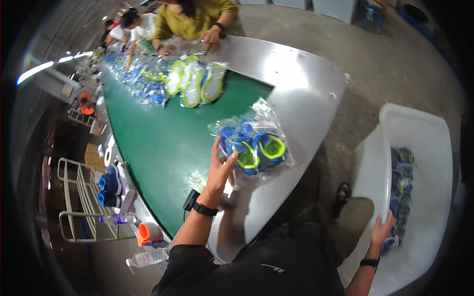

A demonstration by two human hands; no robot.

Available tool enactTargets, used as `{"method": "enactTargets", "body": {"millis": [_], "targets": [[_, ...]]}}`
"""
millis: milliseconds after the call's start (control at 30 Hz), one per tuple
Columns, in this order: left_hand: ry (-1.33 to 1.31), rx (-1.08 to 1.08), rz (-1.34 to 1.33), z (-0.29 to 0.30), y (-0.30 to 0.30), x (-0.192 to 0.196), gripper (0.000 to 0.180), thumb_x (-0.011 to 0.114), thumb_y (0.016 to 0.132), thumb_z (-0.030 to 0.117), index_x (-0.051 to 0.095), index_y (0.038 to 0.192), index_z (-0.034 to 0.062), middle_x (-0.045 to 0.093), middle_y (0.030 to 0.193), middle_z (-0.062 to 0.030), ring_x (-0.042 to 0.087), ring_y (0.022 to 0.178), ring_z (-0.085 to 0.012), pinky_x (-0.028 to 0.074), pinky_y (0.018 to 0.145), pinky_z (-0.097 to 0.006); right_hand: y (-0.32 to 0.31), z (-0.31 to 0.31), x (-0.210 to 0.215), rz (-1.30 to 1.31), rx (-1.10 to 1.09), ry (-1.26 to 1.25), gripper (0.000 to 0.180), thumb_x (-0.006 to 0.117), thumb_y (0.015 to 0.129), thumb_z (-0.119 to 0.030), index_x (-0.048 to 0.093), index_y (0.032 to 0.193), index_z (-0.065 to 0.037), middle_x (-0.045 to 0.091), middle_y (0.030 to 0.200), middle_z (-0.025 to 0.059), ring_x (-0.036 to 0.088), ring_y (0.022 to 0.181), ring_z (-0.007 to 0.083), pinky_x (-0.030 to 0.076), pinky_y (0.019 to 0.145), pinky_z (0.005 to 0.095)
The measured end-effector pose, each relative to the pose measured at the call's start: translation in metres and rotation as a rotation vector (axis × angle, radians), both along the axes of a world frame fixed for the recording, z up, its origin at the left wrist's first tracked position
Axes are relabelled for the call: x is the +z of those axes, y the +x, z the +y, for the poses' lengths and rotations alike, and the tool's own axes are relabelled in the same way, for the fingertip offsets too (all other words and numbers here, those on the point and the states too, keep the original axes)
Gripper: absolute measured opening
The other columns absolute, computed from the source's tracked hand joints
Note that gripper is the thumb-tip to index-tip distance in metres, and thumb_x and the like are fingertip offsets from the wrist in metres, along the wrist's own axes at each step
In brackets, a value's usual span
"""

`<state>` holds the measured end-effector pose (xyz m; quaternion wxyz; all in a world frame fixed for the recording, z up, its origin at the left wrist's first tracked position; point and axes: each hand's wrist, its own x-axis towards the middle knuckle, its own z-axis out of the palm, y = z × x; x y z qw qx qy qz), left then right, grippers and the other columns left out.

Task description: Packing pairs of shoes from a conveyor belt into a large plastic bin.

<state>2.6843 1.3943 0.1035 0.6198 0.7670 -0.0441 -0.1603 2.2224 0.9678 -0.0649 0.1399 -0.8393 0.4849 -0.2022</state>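
Note:
A pair of blue sports shoes with lime-green linings [256,153] lies in a clear plastic bag where the green belt meets the metal table edge. My left hand [220,170] grips the near left side of that bag, thumb and fingers around it. Down at the right, my right hand [382,229] is closed over the rim of a large white plastic bin [385,163]. Inside the bin, several bagged blue and green shoes [402,182] are stacked in a row; its lower part is partly hidden by my hand.
Further along the green belt [163,133] lie bagged shoes with lime soles [195,81] and more blue ones. Co-workers stand at the far side, one in a mustard top [190,22]. Left are a metal rack [89,202], loose blue shoes [109,186], an orange tape roll [146,234] and bottles.

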Motion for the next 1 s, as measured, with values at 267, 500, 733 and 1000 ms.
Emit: {"method": "enactTargets", "body": {"millis": [267, 500, 733, 1000], "targets": [[-0.506, -0.169, 0.319, -0.079, 0.002, -0.014, 0.081, 0.060, 0.093, 0.005, 0.018, 0.162, 0.0000, 0.049, 0.146, -0.0176, 0.055, 0.127, -0.0249, 0.046, 0.106, -0.035, 0.008, 0.005, 0.030, -0.187, -0.047, 0.150, 0.046, 0.070, 0.093, -0.014, 0.058, 0.135, -0.001, 0.059, 0.130, 0.0188, 0.055, 0.124, 0.0344, 0.042, 0.107, 0.0441], [-0.595, -0.428, 0.567, -0.131, -0.070, -0.010, 0.089, 0.059, 0.081, 0.022, 0.024, 0.161, 0.0028, 0.045, 0.153, -0.0177, 0.051, 0.136, -0.0297, 0.042, 0.115, -0.041, 0.110, 0.068, 0.159, -0.860, 0.291, 1.060, 0.053, 0.065, 0.100, -0.020, 0.046, 0.146, -0.002, 0.066, 0.120, 0.0132, 0.067, 0.108, 0.0208, 0.053, 0.093, 0.0321], [-0.616, -0.652, 0.398, -0.164, -0.114, -0.007, 0.102, 0.059, 0.071, 0.020, 0.017, 0.163, 0.0027, 0.036, 0.159, -0.0204, 0.045, 0.143, -0.0326, 0.039, 0.118, -0.044, 0.131, 0.105, 0.184, -0.916, 0.507, 1.115, 0.061, 0.067, 0.101, -0.021, 0.039, 0.151, 0.000, 0.061, 0.126, 0.0122, 0.061, 0.112, 0.0170, 0.052, 0.091, 0.0318], [-0.436, -0.706, 0.127, -0.166, -0.127, 0.010, 0.107, 0.060, 0.068, 0.015, 0.015, 0.164, 0.0016, 0.034, 0.160, -0.0175, 0.044, 0.142, -0.0284, 0.035, 0.119, -0.041, 0.122, 0.110, 0.187, -0.790, 0.530, 0.902, 0.090, 0.080, 0.089, -0.021, 0.027, 0.157, 0.003, 0.055, 0.129, 0.0116, 0.056, 0.117, 0.0183, 0.045, 0.104, 0.0351]]}}
